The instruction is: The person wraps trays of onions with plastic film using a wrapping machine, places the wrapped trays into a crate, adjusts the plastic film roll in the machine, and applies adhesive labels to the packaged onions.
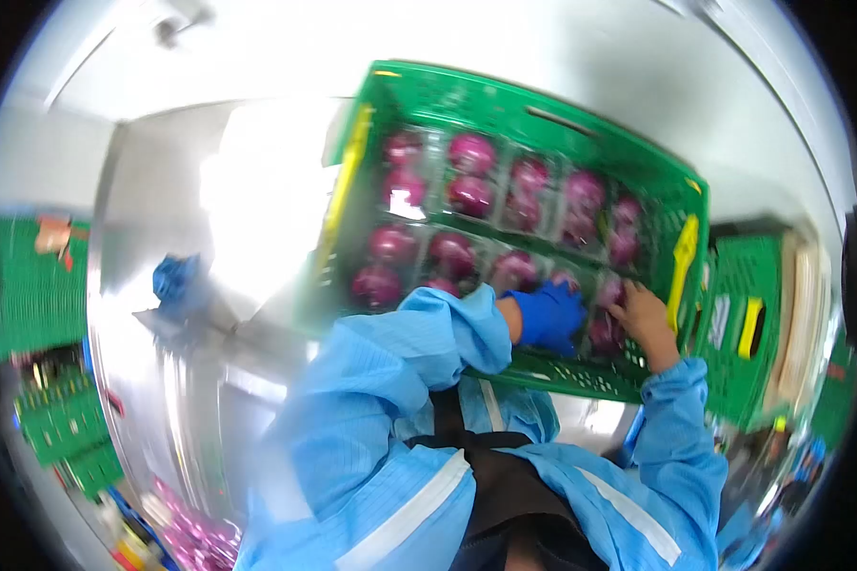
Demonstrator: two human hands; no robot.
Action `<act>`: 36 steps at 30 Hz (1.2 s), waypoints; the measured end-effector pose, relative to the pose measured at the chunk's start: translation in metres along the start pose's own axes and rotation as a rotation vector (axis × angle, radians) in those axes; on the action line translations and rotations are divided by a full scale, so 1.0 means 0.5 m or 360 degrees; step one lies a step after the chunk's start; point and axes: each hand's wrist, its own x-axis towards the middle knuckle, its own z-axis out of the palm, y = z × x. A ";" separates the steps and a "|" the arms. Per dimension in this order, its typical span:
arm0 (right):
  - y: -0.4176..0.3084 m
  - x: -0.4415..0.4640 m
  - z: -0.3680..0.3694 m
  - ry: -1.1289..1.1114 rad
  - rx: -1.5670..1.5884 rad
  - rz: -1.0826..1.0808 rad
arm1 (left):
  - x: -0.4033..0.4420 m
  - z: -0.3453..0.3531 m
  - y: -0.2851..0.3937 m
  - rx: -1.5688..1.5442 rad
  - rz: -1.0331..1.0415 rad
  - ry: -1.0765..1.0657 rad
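Note:
Clear plastic packs of round purple onions [471,195] stand in two rows inside a green crate [552,124] with yellow handles. My left hand [549,317], in a blue glove, lies over packs in the near row with its fingers apart. Just right of it, my bare right hand [644,319] has its fingers and thumb closed on the rightmost near pack [605,333]. Parts of the near packs are hidden under both hands and my left sleeve.
Beneath the crate is a shiny metal surface [152,181], with a crumpled blue item [175,279] on it. Another green crate [728,324] stands at the right. More green crates [67,419] and pink shiny wrapping [195,533] are at the lower left.

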 end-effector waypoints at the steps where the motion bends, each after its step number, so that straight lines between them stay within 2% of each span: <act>1: -0.017 0.016 -0.046 -0.0203 -0.0227 0.0079 | -0.020 -0.033 0.016 -0.0310 -0.0093 0.0048; 4: -0.160 0.065 -0.159 0.0859 0.0477 -0.0411 | -0.157 -0.171 0.048 -0.0467 -0.0248 0.0166; 5: -0.238 0.068 -0.207 0.0928 0.0782 -0.0621 | -0.226 -0.212 0.066 -0.0551 -0.0294 0.0547; 6: -0.326 0.067 -0.250 0.0979 0.1090 -0.0829 | -0.303 -0.240 0.085 -0.0628 -0.0325 0.0927; 7: -0.405 0.069 -0.277 0.0945 0.1287 -0.1097 | -0.370 -0.251 0.102 -0.0870 -0.0455 0.1128; 9: -0.568 0.072 -0.316 0.0692 0.1465 -0.1499 | -0.495 -0.235 0.138 -0.1379 -0.0669 0.1653; 10: -0.636 0.074 -0.334 0.0596 0.1330 -0.1636 | -0.543 -0.210 0.161 -0.1632 -0.0753 0.1980; 12: -0.769 0.135 -0.318 0.0516 0.1040 -0.1807 | -0.609 -0.147 0.193 -0.1706 -0.1188 0.2466; 13: -0.825 0.159 -0.324 0.0540 0.0792 -0.1815 | -0.633 -0.123 0.200 -0.1705 -0.1288 0.2582; 14: -0.887 0.214 -0.304 0.0621 0.0654 -0.1791 | -0.668 -0.056 0.190 -0.1604 -0.1489 0.2567; 17: -1.003 0.346 -0.284 0.0673 0.0220 -0.1521 | -0.704 0.002 0.221 -0.2045 -0.1360 0.2872; 19: -1.050 0.437 -0.267 0.0778 -0.0016 -0.1352 | -0.723 0.030 0.228 -0.2113 -0.1513 0.2823; 22: -1.063 0.460 -0.245 0.0753 -0.0129 -0.1243 | -0.737 0.042 0.217 -0.2041 -0.1534 0.2861; 25: -1.082 0.466 -0.213 0.0891 -0.0016 -0.0905 | -0.760 0.046 0.193 -0.2065 -0.1501 0.2850; 28: -1.077 0.532 -0.183 0.0713 -0.0122 -0.0922 | -0.772 0.041 0.177 -0.2072 -0.1413 0.2807; 31: -1.092 0.559 -0.195 0.0848 0.0031 -0.1059 | -0.779 0.022 0.152 -0.2051 -0.1346 0.2765; 32: -1.102 0.505 -0.235 0.1063 0.0209 -0.1090 | -0.779 0.017 0.145 -0.2064 -0.1329 0.2751; 35: -1.097 0.371 -0.356 0.1512 0.0856 -0.1691 | -0.794 -0.011 0.127 -0.2022 -0.1398 0.2533; 36: -1.083 0.317 -0.393 0.1337 0.1004 -0.1673 | -0.796 -0.012 0.117 -0.1904 -0.1353 0.2622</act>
